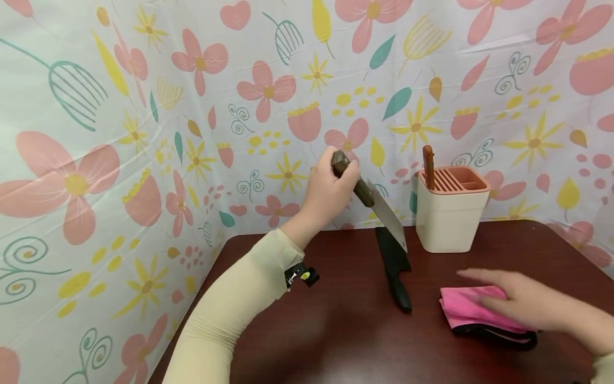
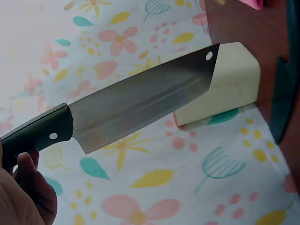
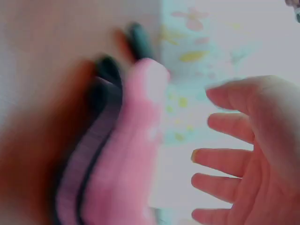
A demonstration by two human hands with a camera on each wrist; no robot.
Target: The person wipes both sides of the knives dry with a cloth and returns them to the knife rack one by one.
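Note:
My left hand grips a kitchen knife by its dark handle, raised over the back of the table. The broad steel blade slants down to the right, a small hole near its far end. In the head view, its tip overlaps a black knife that lies on the table with its handle toward me. On the right, my right hand hovers with fingers spread, holding nothing. Close under it is a folded pink cloth with black edging. The right wrist view shows the straight fingers apart from the cloth.
A cream knife block with a slotted orange top stands at the back right; a brown wooden handle sticks out of it. The dark red-brown table meets a flower-printed curtain behind and at the left.

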